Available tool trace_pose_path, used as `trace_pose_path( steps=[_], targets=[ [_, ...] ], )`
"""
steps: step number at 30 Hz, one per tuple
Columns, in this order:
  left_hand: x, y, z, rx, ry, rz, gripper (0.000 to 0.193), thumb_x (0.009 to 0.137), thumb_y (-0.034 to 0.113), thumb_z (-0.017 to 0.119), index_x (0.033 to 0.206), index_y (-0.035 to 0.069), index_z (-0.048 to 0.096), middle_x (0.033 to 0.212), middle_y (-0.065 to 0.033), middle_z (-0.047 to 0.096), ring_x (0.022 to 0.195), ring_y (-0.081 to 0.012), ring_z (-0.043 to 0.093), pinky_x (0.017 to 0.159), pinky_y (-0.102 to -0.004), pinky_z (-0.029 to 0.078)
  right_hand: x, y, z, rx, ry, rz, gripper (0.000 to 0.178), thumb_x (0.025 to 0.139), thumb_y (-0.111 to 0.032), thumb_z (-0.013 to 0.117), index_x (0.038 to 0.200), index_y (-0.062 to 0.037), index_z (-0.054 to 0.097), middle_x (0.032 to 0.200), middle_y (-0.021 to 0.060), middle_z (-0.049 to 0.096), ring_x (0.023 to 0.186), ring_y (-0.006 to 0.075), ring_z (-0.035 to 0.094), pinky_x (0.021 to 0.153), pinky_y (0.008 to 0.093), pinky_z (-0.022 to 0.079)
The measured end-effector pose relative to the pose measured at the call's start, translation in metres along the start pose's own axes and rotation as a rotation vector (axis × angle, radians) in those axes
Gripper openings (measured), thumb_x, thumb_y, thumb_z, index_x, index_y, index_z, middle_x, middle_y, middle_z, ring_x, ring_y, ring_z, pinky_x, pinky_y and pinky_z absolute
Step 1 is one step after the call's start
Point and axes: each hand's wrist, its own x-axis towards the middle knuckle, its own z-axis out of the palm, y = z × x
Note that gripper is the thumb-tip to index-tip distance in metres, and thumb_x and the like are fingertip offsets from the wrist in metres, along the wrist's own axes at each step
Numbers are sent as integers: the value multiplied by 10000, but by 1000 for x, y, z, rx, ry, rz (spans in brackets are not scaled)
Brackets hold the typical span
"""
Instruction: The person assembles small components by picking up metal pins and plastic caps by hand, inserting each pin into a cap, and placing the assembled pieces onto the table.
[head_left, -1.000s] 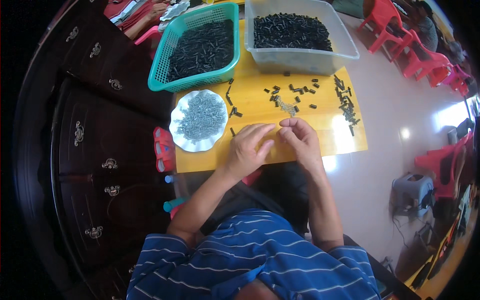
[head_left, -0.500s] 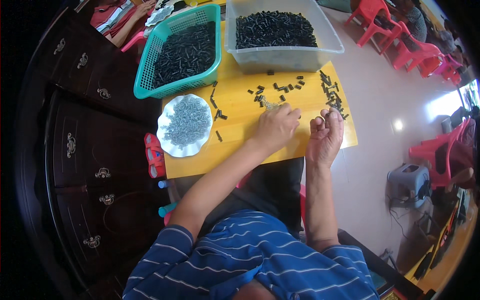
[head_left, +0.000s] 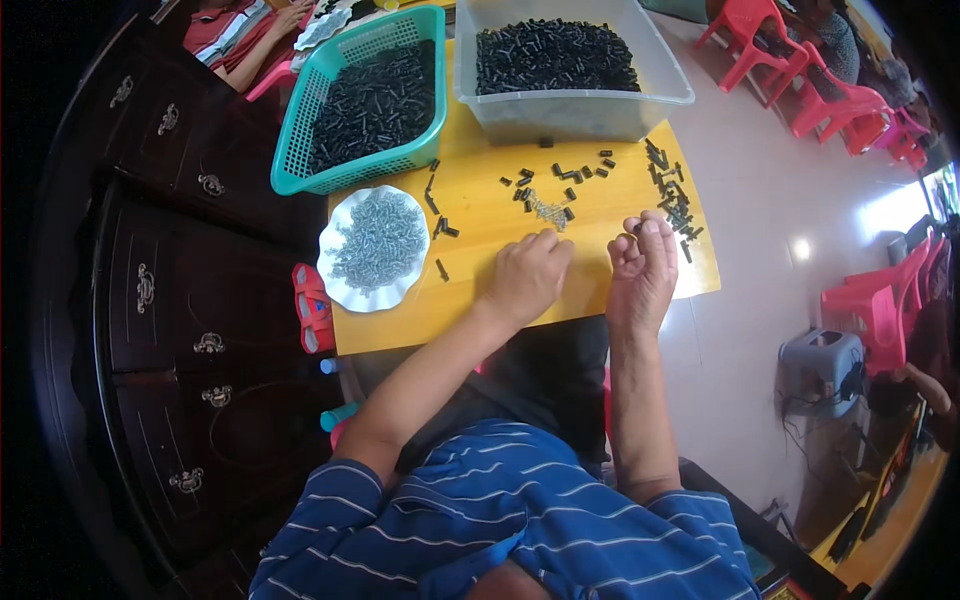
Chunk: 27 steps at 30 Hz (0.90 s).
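Note:
Over the near edge of the yellow table, my left hand [head_left: 530, 278] is closed with its fingers curled under. Whatever it may hold is hidden beneath the knuckles. My right hand [head_left: 643, 270], palm turned up, pinches a small black part [head_left: 639, 228] between thumb and fingertips. Just beyond my left hand lies a little heap of clear, thin pins [head_left: 548, 211], with short black tubular pieces [head_left: 525, 180] scattered about it. To the left, a white scalloped plate [head_left: 330, 268] holds many small clear-grey pieces. Longer black parts [head_left: 672, 195] lie in a loose pile beyond my right hand.
A green basket [head_left: 290, 165] and a translucent bin [head_left: 560, 122], both full of black parts, stand at the table's far side. A few black parts [head_left: 443, 270] lie beside the plate. Dark cabinets [head_left: 150, 350] line the left; pink chairs [head_left: 755, 55] stand at right.
My left hand has drawn back from the clear pins toward the table's near edge. My right hand has shifted slightly left, still pinching the small black part.

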Motion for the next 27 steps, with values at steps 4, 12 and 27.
trace_pose_path(
  steps=[4, 12, 27],
  targets=[
    [7, -14, 1, 2, 69, -26, 73, 863, 90, 685, 904, 93, 625, 826, -102, 617, 764, -321, 676, 662, -452, 552, -3, 4, 2, -38, -18, 42, 163, 1001, -147, 660, 1125, -51, 613, 959, 72, 691, 722, 102, 605, 701, 226, 517],
    [-1, -23, -12, -92, 119, -127, 88, 849, 89, 713, 900, 72, 642, 825, -99, 656, 775, -333, 676, 670, -448, 545, -8, 7, 5, -89, -51, 81, 183, 992, -136, 663, 1139, -35, 621, 957, 83, 696, 730, 103, 603, 698, 233, 511],
    [1, -29, -17, -158, 76, -263, 245, 843, 54, 727, 1074, 50, 646, 884, -116, 688, 797, -303, 705, 703, -410, 557, 4, 7, -12, 113, 67, 217, 186, 980, -155, 683, 1135, -61, 641, 984, 61, 697, 787, 123, 632, 760, 259, 529]
  ],
)
